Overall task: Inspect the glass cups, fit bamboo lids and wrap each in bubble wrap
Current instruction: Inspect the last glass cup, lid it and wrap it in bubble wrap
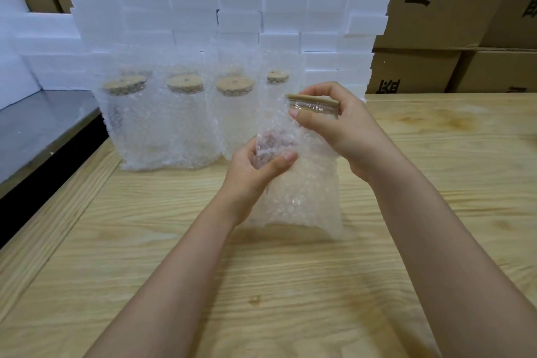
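Note:
A glass cup (pixel 315 109) with a bamboo lid (pixel 312 99) on top is held above the wooden table (pixel 174 241). My right hand (pixel 334 128) grips the cup near its rim, fingers curled round the glass. A clear bubble wrap bag (pixel 299 197) hangs around the cup's lower part. My left hand (pixel 258 171) pinches the bag's edge between thumb and fingers. Most of the cup's body is hidden by the wrap and my hands.
Several wrapped cups with bamboo lids (pixel 162 125) stand in a row at the back of the table. White foam blocks (pixel 232 9) are stacked behind them. Cardboard boxes (pixel 436 9) fill the background. A grey metal surface (pixel 43 125) lies to the left.

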`<state>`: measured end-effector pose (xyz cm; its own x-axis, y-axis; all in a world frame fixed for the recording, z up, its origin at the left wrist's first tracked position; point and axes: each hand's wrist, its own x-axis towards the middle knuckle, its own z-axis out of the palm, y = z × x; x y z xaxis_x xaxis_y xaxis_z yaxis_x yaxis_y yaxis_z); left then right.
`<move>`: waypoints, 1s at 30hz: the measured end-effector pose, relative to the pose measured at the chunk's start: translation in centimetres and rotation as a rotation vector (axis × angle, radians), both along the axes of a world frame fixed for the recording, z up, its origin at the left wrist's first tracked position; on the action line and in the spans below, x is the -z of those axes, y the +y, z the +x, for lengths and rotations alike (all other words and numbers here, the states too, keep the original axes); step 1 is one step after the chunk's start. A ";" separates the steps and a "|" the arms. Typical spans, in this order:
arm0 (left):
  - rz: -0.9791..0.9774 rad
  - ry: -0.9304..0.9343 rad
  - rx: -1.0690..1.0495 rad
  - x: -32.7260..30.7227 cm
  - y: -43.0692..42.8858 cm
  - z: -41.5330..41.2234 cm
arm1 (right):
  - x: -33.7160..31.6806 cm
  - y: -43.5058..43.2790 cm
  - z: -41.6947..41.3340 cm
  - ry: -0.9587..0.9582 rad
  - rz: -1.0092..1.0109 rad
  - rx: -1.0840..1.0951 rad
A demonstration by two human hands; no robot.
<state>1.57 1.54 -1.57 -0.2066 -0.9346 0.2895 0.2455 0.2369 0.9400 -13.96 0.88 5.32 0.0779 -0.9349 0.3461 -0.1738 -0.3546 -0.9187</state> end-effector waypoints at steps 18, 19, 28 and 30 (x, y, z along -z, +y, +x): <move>0.093 -0.025 0.089 1.4 -0.1 0.8 | -1.0 0.3 -3.6 0.057 -0.109 -0.074; 0.099 -0.011 0.091 1.4 -0.1 0.8 | -1.0 0.4 -4.2 0.064 -0.114 -0.145; 0.178 -0.031 0.131 1.5 0.2 1.4 | -0.9 0.2 -4.1 0.157 -0.305 -0.021; 0.204 -0.042 0.137 1.5 0.3 1.3 | -1.0 0.1 -3.7 0.017 -0.373 0.084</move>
